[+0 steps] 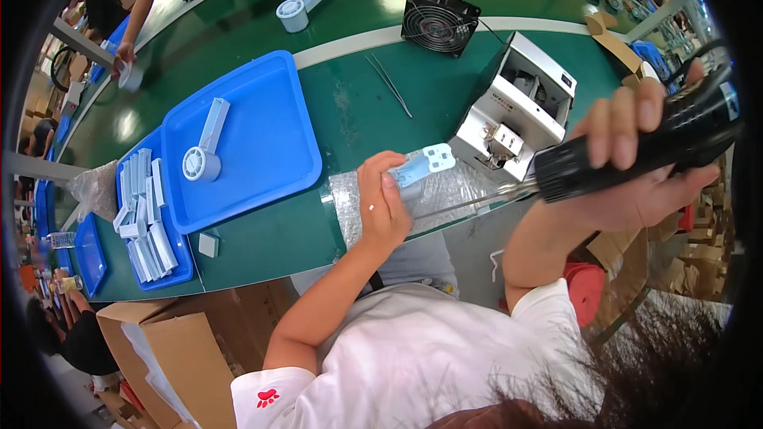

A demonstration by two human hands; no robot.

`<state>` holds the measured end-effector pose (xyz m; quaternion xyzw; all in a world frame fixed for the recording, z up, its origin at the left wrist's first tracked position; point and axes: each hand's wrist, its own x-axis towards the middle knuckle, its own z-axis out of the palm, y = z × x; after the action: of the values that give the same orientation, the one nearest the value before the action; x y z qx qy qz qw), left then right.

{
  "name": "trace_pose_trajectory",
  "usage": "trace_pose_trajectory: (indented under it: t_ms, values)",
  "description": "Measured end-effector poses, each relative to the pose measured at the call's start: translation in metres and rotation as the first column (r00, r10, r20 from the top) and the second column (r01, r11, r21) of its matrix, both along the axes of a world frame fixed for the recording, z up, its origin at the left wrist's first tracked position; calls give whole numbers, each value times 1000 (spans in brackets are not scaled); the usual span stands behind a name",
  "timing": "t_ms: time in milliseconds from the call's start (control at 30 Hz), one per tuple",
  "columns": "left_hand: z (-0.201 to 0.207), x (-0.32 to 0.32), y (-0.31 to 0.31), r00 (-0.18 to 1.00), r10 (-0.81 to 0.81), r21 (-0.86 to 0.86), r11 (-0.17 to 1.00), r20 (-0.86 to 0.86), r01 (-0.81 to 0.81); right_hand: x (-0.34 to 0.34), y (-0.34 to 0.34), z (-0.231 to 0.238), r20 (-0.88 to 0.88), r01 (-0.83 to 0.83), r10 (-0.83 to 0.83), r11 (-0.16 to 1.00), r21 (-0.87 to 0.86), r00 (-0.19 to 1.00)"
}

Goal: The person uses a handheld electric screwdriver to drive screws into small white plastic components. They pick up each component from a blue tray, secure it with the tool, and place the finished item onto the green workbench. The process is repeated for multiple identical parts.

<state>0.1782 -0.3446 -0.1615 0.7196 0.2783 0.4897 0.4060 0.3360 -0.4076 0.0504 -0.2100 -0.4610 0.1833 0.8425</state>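
My left hand (383, 205) presses a small light-blue plastic part (422, 165) down onto a silvery foil-covered pad (445, 195) at the near edge of the green bench. My right hand (636, 160) grips the black handle of an electric screwdriver (636, 151). Its long metal bit (469, 200) slants down to the left, with the tip close to my left hand and the part.
A white box-shaped screw feeder (520, 103) stands right of the pad, a black fan (439, 21) behind it, and tweezers (389, 84) on the belt. Blue trays (270, 151) at left hold a light-blue part (203, 151) and several white strips. Cardboard boxes (171, 353) sit below. Another person's arm (135, 20) reaches in far left.
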Motion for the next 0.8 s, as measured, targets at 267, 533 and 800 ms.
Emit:
trace_pose_trajectory:
  t_ms: [267, 533, 800]
  values:
    - [-1, 0, -1, 998, 8, 34, 999, -56, -7, 30, 18, -6, 410, 738, -679, 674, 20, 609]
    - [5, 0, -1, 998, -49, 17, 999, -45, 50, 18, -8, -23, 7, 162, -169, 933, -322, 986]
    - [0, -3, 3, 998, -68, -6, 998, -16, 68, 2, -2, -24, 112, -139, 155, 981, -139, 982]
